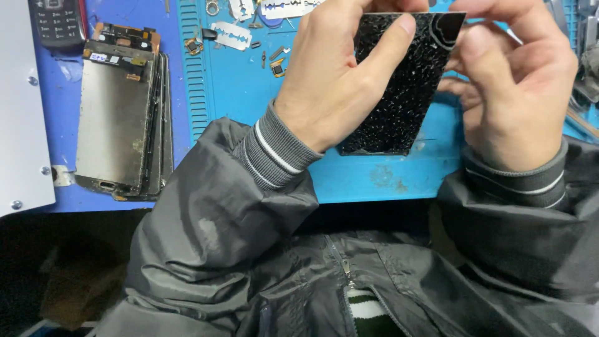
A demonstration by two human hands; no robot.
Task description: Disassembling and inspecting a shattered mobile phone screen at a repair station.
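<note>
Both my hands hold a black, badly shattered phone screen panel (402, 93) upright above a blue work mat (262, 93). My left hand (334, 75) grips its left edge, thumb lying across the cracked face near the top. My right hand (518, 87) pinches the panel's upper right corner, fingers behind it. The panel's lower edge hangs just above the mat. Grey jacket sleeves with striped cuffs cover both wrists.
A stack of stripped phone display assemblies (118, 112) lies at the left on the blue bench. Razor blades (231, 34) and small metal parts are scattered at the mat's top. A dark keypad phone (56, 22) sits top left, a grey metal plate (22, 112) at far left.
</note>
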